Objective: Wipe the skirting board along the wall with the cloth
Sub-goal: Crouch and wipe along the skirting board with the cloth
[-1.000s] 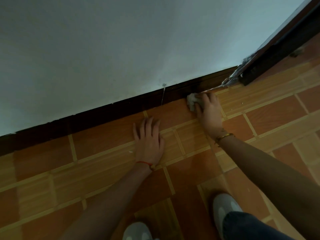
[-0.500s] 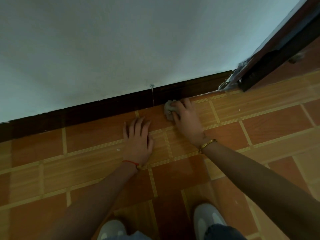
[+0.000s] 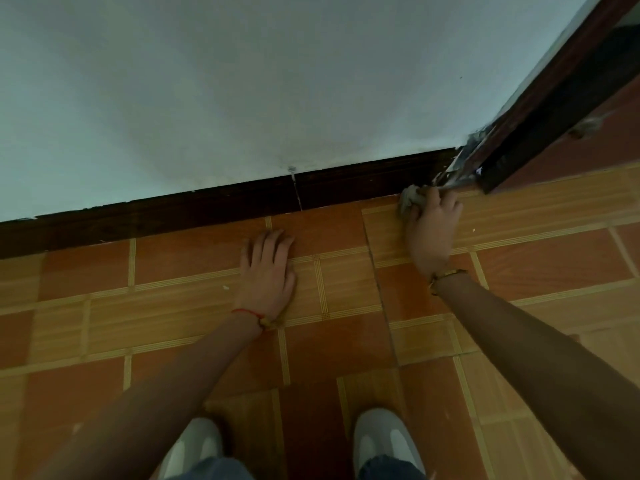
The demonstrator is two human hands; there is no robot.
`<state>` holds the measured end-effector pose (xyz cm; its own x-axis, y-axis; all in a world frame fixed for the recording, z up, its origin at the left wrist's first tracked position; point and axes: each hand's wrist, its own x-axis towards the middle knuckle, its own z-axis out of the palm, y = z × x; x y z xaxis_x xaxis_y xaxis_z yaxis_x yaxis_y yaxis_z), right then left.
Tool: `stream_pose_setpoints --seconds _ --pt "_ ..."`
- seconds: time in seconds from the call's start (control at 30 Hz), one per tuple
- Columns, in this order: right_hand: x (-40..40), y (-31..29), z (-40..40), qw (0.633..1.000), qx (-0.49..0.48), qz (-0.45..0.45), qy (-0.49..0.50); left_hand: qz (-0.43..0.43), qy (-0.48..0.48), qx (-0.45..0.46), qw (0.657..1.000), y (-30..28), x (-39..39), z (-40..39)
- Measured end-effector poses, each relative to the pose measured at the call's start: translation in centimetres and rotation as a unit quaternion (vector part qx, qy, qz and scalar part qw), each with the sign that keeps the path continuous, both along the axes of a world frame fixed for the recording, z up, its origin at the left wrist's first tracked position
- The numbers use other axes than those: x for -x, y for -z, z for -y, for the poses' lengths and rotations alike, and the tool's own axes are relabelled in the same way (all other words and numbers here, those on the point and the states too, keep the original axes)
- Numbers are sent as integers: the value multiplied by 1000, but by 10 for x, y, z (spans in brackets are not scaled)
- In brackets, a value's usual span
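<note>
Right hand [image 3: 431,233] w/ cloth [image 3: 410,199] has swept back right since 0.5 s ago, now at skirting board [image 3: 214,211] end by door frame [image 3: 540,109]. Fingers curled round cloth. Left hand [image 3: 268,271] flat on floor [image 3: 173,306], holding nothing. Keep cloth pressed firm vs board face, work corner, overlap strokes

grey crumpled cloth [image 3: 410,199] against dark skirting board [image 3: 207,211]

No readable text, labels or numbers, view perhaps too dim, blurred
</note>
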<state>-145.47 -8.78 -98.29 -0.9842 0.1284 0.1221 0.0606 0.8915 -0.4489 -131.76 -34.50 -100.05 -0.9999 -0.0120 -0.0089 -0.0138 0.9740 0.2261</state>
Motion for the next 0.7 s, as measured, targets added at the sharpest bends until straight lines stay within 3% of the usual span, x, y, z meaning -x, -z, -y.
stream_pose_setpoints --seconds 0.23,0.3,0.4,0.6,0.7 --pt "-37 3 64 974 12 -10 -226 22 -17 -15 999 -6 -2 -19" --pt "-35 4 60 968 15 -8 -250 17 -16 -19 1000 -5 -2 -25" --pt "-25 2 30 976 -6 -25 -217 6 -29 -26 999 -2 0 -33" --pt "3 1 -36 999 -31 -15 -20 -8 -39 -24 999 7 13 -45" --pt "-3 0 -24 998 -50 -5 -49 -17 -37 -20 999 13 18 -45"
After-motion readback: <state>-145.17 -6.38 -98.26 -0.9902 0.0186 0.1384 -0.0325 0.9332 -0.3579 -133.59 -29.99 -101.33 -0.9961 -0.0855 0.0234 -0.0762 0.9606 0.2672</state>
